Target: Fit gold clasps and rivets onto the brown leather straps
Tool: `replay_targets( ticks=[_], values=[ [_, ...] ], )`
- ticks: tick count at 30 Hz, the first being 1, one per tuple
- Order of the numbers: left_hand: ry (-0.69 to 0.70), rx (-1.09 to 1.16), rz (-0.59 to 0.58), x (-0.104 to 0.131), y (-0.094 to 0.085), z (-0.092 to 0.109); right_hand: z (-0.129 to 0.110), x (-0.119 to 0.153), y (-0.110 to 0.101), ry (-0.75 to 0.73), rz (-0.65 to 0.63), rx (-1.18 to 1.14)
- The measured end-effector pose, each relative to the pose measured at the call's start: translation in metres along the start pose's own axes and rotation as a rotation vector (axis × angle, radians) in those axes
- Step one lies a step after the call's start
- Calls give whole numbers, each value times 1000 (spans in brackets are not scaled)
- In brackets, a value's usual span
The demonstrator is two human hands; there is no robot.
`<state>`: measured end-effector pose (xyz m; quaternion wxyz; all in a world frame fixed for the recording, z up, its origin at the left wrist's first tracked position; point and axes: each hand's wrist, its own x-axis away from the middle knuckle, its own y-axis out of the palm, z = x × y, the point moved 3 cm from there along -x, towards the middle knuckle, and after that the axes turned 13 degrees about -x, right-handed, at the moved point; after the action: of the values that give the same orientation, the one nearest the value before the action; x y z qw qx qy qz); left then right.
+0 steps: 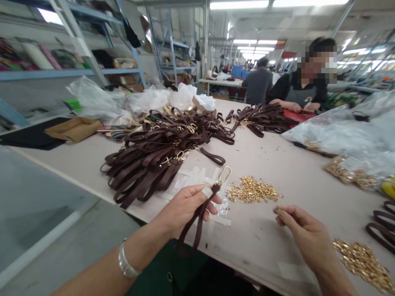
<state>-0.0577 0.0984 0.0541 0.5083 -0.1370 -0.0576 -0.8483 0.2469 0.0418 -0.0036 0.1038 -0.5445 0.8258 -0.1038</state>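
My left hand (188, 205) pinches a dark brown leather wrist strap (200, 220) near its top end. A gold oval clip (225, 174) stands up from that end, and the strap's loop hangs down past the table edge. To the right, my right hand (304, 230) is held over the table with thumb and fingertips together; whatever is between them is too small to make out. A pile of small gold metal pieces (253, 190) lies on the table between my hands. Another heap of gold pieces (364, 263) sits beside my right wrist.
A large heap of brown straps with gold clips (148, 160) covers the table's left side, with more straps (262, 117) behind. Plastic bags (354, 127) lie at the right, and brown loops (382, 230) at the right edge. A co-worker (304, 86) is across the table.
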Motion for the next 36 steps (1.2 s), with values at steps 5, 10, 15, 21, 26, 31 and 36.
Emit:
replay_targets(
  ticks=[5, 10, 15, 21, 26, 31, 36],
  values=[
    [-122, 321, -108, 7, 52, -40, -19, 53, 36, 149, -125, -505],
    [-100, 358, -249, 14, 85, -50, -28, 79, 59, 215, -234, -668],
    [-69, 329, -239, 22, 92, -42, -37, 86, 58, 225, -239, -618],
    [-36, 183, -268, 27, 92, -42, -47, 91, 56, 174, -227, -654],
    [6, -62, -250, 29, 91, -45, -45, 99, 61, 218, -247, -768],
    [66, -268, -206, 32, 92, -46, -35, 104, 62, 251, -123, -839],
    [186, -406, -198, 34, 101, -41, -31, 107, 59, 249, -92, -846]
  ],
)
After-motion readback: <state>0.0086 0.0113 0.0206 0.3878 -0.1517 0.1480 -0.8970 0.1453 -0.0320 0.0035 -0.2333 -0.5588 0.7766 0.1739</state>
